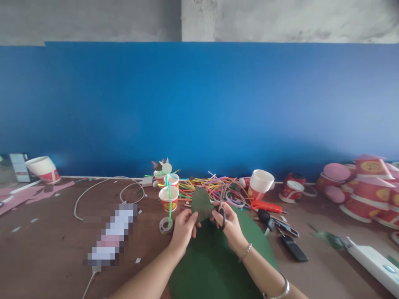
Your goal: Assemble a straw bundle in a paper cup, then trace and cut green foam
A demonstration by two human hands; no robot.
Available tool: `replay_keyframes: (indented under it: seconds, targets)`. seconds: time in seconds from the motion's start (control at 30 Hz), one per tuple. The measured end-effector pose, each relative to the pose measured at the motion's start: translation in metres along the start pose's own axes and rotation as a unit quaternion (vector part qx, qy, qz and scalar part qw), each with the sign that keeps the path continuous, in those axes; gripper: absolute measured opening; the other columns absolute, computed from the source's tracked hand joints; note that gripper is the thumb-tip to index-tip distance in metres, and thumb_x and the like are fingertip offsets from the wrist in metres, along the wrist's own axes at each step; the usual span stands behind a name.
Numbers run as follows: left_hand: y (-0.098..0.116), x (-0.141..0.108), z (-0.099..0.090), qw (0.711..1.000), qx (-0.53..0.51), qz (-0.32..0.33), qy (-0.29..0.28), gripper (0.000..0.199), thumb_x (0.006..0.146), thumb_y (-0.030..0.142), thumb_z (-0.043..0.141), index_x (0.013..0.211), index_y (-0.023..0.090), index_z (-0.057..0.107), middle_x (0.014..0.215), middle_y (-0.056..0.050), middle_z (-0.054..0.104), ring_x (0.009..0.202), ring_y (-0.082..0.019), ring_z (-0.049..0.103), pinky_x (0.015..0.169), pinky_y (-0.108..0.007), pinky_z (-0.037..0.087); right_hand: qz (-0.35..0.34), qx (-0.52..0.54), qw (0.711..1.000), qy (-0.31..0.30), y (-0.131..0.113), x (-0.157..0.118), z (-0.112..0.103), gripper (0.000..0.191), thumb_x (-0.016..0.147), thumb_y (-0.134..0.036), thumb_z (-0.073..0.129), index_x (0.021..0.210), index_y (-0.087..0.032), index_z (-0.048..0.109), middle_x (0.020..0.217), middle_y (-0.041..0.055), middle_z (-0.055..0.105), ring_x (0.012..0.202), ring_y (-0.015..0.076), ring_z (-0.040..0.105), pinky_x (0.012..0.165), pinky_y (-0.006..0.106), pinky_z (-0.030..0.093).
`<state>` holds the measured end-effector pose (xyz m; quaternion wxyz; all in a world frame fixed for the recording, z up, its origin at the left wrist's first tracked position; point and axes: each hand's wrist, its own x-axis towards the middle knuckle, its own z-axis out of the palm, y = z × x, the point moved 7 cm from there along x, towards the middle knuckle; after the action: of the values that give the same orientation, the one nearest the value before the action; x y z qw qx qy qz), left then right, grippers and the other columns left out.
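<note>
Two bare hands meet over a brown tabletop (62, 241), a small piece of mottled green paper (201, 202) between them.
In the head view, the left hand (184, 227) pinches the paper's lower left edge, thumb in front; the right hand (230, 224) is closed around dark-handled scissors (222, 219), blades pointing away, though I can't tell whether its fingertips also grip the paper. Beneath the grip spreads a larger green sheet (249, 245); just beyond lie colourful thin sticks (215, 184); left, a tape roll (166, 225); right, keys (270, 224).
</note>
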<state>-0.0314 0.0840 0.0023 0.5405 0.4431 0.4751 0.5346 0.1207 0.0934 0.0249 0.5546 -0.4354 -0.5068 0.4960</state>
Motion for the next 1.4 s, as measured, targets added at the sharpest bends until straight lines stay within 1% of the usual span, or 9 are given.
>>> replay_keyframes:
  seconds: [0.07,0.2,0.33,0.43,0.63,0.8,0.93,1.17,1.4]
  targets:
    - [0.003,0.0,-0.006,0.999,-0.007,0.023,0.034,0.034,0.074,0.048,0.058,0.069,0.016,0.047,0.052,0.003,0.058,0.029,-0.002,0.037,0.031,-0.014,0.018,0.006,-0.011,1.0,-0.028,0.001,-0.001,0.004,0.037,0.072,-0.045,0.066,0.093,-0.018,0.053,0.065,-0.0022,0.054,0.056,0.0115,0.052,0.043,0.019,0.036]
    - [0.01,-0.002,-0.016,0.995,-0.026,0.048,0.088,0.034,0.076,0.049,0.056,0.07,0.018,0.043,0.057,0.003,0.06,0.03,-0.002,0.039,0.031,-0.015,0.02,0.033,-0.038,0.991,-0.125,0.007,-0.008,0.02,0.037,0.075,-0.053,0.06,0.085,-0.018,0.051,0.06,-0.0025,0.053,0.053,0.0119,0.054,0.039,0.018,0.036]
    - [0.015,-0.005,-0.017,0.993,-0.025,0.061,0.097,0.034,0.079,0.049,0.054,0.069,0.018,0.043,0.058,0.003,0.06,0.03,-0.003,0.041,0.032,-0.015,0.021,0.062,-0.066,0.974,-0.208,0.014,-0.016,0.034,0.041,0.073,-0.055,0.061,0.083,-0.016,0.052,0.057,-0.0025,0.054,0.05,0.0114,0.055,0.037,0.017,0.036]
    - [0.016,-0.006,-0.016,0.994,-0.02,0.063,0.093,0.033,0.08,0.048,0.053,0.07,0.018,0.043,0.056,0.004,0.058,0.03,-0.003,0.041,0.032,-0.016,0.021,0.068,-0.077,0.965,-0.24,0.017,-0.021,0.039,0.04,0.073,-0.053,0.062,0.083,-0.015,0.053,0.058,-0.002,0.056,0.049,0.0104,0.055,0.038,0.016,0.036]
    - [0.015,-0.006,-0.013,0.995,-0.003,0.061,0.074,0.033,0.08,0.048,0.053,0.069,0.019,0.042,0.055,0.005,0.058,0.029,-0.004,0.041,0.032,-0.016,0.019,0.081,-0.081,0.961,-0.252,0.02,-0.022,0.041,0.039,0.072,-0.052,0.064,0.081,-0.015,0.054,0.056,-0.0023,0.056,0.046,0.0097,0.054,0.037,0.016,0.036]
    - [0.012,-0.006,-0.012,0.996,-0.003,0.058,0.06,0.034,0.079,0.049,0.053,0.068,0.019,0.041,0.055,0.005,0.059,0.03,-0.004,0.041,0.032,-0.016,0.02,0.089,-0.089,0.96,-0.249,0.02,-0.023,0.042,0.04,0.07,-0.052,0.065,0.076,-0.014,0.054,0.053,-0.0031,0.055,0.041,0.0086,0.052,0.036,0.016,0.035]
    - [0.01,-0.006,-0.011,0.997,-0.005,0.057,0.051,0.034,0.079,0.049,0.054,0.068,0.019,0.041,0.053,0.005,0.058,0.031,-0.004,0.041,0.033,-0.016,0.021,0.091,-0.097,0.96,-0.245,0.02,-0.024,0.042,0.039,0.071,-0.051,0.064,0.077,-0.014,0.055,0.052,-0.0038,0.055,0.04,0.0079,0.051,0.035,0.015,0.034]
    - [0.011,-0.006,-0.011,0.997,-0.009,0.051,0.05,0.035,0.078,0.051,0.054,0.069,0.019,0.042,0.054,0.005,0.058,0.031,-0.004,0.042,0.032,-0.016,0.022,0.086,-0.089,0.963,-0.238,0.017,-0.024,0.041,0.036,0.071,-0.049,0.065,0.077,-0.015,0.054,0.052,-0.0045,0.054,0.04,0.0073,0.05,0.034,0.015,0.034]
    - [0.013,-0.006,-0.01,0.997,0.004,0.063,0.051,0.033,0.081,0.047,0.052,0.069,0.019,0.04,0.053,0.005,0.057,0.03,-0.004,0.041,0.032,-0.015,0.021,0.082,-0.107,0.963,-0.232,0.015,-0.024,0.042,0.034,0.072,-0.048,0.064,0.072,-0.015,0.054,0.048,-0.0054,0.052,0.037,0.0063,0.048,0.033,0.015,0.033]
